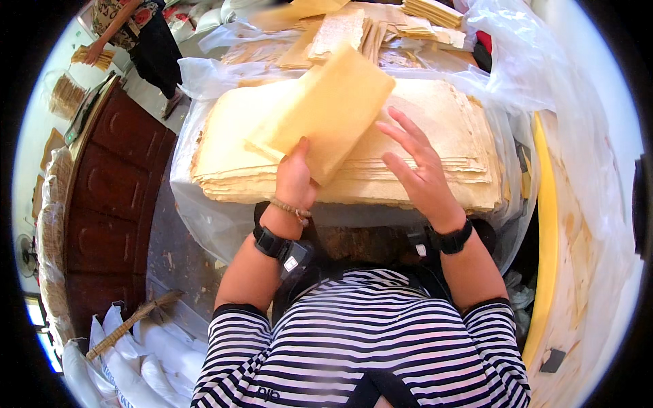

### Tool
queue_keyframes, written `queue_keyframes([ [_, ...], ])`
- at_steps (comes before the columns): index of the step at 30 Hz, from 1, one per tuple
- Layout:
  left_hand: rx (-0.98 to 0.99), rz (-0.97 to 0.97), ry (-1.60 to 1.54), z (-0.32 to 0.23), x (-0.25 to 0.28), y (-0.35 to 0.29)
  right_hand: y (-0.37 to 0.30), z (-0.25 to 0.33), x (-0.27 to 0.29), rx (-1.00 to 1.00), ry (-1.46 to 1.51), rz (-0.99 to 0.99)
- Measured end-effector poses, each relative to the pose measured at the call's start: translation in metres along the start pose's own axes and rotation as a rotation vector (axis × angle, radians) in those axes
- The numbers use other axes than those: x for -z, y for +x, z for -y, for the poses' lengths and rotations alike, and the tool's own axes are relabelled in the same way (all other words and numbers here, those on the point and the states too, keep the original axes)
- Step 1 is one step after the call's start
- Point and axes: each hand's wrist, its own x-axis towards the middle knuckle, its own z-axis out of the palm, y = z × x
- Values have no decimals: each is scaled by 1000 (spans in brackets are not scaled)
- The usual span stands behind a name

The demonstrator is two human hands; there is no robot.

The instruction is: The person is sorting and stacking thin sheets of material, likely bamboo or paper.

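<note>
My left hand [296, 178] is closed on the lower left part of a folded pale-yellow sheet [333, 105], its thumb lying on top. The sheet is held tilted above a thick stack of large, rough-edged cream sheets [235, 129]. To its right, my right hand [422, 166] is open with the fingers apart, palm turned toward the sheet. Its fingertips come close to the sheet's right edge; whether they touch, I cannot tell. The stack rests on clear plastic film [187, 160] that hangs down over its support.
Folded and broken yellow sheets [340, 34] are heaped beyond the stack. A dark wooden cabinet [112, 204] stands left, with white sacks [143, 353] and a straw broom [129, 326] near it. A person [146, 44] holds yellow sheets at upper left. A yellow-edged board [546, 238] borders the right.
</note>
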Motion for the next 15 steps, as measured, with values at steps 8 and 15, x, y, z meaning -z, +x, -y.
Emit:
queue_keyframes([
  [8,298,-207,-366,0,-3,-7,31,-42,-54,99,-466,115],
  [15,342,-186,-386,-2,0,0,35,-53,-62,57,-570,190],
])
